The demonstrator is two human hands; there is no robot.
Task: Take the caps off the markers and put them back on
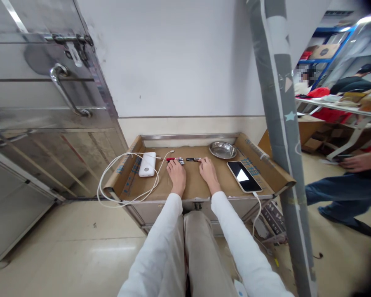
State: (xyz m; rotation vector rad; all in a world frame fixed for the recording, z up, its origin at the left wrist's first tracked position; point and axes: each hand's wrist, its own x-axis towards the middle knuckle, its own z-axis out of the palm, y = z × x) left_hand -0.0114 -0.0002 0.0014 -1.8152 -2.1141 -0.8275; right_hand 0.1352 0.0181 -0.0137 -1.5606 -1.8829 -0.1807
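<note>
Palm down on the cardboard-lined tabletop (pixel 194 181), my left hand (pixel 176 175) has its fingers a little apart. Its fingertips rest at a red pen (pixel 170 159) and a silver-and-dark pen-like piece (pixel 181 161), both partly covered by the fingers. To the right, a black pen (pixel 191 159) lies sideways, its right end at the fingertips of my right hand (pixel 207 171), which look closed on it. A small gap separates the black pen from the red one. The exact contact under both sets of fingers is partly hidden.
Left on the table is a white power bank (pixel 147 164) with a looped white cable (pixel 102 187) over the edge. A round metal dish (pixel 223 150) and a plugged-in phone (pixel 243 176) stand right. Cardboard sides rim the table. A wrapped grey pole (pixel 282 123) and a person's legs (pixel 343 189) are beyond.
</note>
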